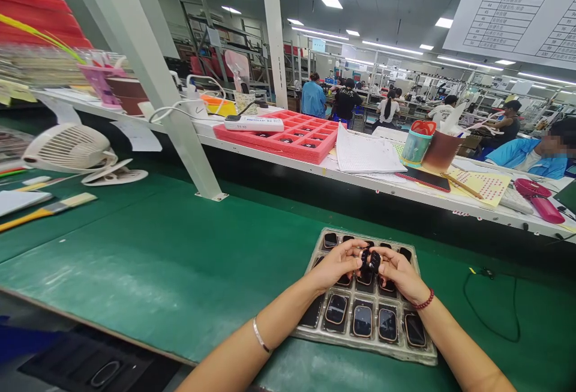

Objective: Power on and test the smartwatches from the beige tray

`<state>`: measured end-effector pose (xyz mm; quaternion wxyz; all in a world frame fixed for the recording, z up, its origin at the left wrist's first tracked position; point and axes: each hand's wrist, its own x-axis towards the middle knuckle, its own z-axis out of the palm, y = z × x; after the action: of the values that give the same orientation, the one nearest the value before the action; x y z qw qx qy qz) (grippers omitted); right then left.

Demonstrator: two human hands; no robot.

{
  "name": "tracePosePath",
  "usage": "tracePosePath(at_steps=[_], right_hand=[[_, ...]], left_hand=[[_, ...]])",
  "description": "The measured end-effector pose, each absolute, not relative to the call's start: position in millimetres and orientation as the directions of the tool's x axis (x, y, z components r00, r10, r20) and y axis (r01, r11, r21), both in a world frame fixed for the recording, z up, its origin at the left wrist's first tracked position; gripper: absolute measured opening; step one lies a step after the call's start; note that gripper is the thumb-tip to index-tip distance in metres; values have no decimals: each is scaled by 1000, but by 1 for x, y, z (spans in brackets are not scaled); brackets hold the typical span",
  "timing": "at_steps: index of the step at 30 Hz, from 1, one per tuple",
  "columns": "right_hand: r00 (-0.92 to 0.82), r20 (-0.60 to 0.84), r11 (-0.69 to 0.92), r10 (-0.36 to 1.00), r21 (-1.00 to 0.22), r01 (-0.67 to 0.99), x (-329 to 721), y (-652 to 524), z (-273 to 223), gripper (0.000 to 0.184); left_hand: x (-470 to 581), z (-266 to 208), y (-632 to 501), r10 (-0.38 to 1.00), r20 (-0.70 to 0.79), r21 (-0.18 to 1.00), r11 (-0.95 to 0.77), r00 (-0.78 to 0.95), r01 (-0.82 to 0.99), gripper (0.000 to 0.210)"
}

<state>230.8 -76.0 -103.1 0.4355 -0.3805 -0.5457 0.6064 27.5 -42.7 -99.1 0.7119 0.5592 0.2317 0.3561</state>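
Note:
Over a clear plastic tray [360, 345], my left hand [336, 267] and my right hand [404, 273] meet with fingertips almost touching. Between the left thumb and fingers is a dark watch case [364, 259], turned on edge. A second dark watch case [375, 260] stands beside it, pinched in my right hand. Several black watch cases with gold-coloured rims sit face up in the tray's compartments, among them a front-row watch case [362, 320]. My hands partly cover the middle and back rows.
The tray rests on a green bench mat [180, 260]. A white shelf [288, 167] crosses behind it, carrying a red foam tray [310, 149] and papers [366, 155]. A white fan [74, 149] and a brush [49, 209] lie left. A thin black cable [492, 332] curls at right.

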Motion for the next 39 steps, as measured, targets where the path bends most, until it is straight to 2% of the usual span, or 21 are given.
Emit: tracePosePath(at_steps=[8, 14, 21, 26, 29, 31, 33, 36, 39], right_hand=[[-324, 74, 51, 943, -996, -80, 228, -78, -101, 50], [-223, 60, 42, 973, -996, -83, 225, -77, -103, 47], [-266, 54, 55, 962, -998, -6, 224, -78, -103, 33], [-282, 65, 65, 957, -998, -12, 221, -78, -102, 37], [-241, 67, 73, 968, -997, 15, 228, -78, -98, 29], [-176, 113, 137, 978, -982, 129, 241, -82, -94, 19], [-111, 190, 217, 975, -910, 353, 261, -88, -92, 13], [-93, 254, 248, 963, -691, 678, 288, -102, -92, 9], [-100, 289, 250, 952, -545, 801, 294, -116, -92, 14]], left_hand=[[29, -99, -43, 777, 71, 963, 110, 625, -247, 47], [32, -96, -44, 846, -13, 972, 136, 534, -191, 41], [34, -93, -50, 882, 9, 990, 58, 471, -127, 30], [37, -90, -49, 882, 8, 995, 42, 472, -94, 37], [26, -76, -53, 874, 35, 999, -38, 485, -3, 25], [8, -62, -61, 857, 124, 968, -216, 501, 131, 12], [-12, -50, -74, 827, 162, 856, -390, 539, 341, 9], [-37, -45, -91, 817, 100, 695, -465, 567, 548, 14], [-44, -54, -99, 839, 110, 545, -500, 534, 673, 19]])
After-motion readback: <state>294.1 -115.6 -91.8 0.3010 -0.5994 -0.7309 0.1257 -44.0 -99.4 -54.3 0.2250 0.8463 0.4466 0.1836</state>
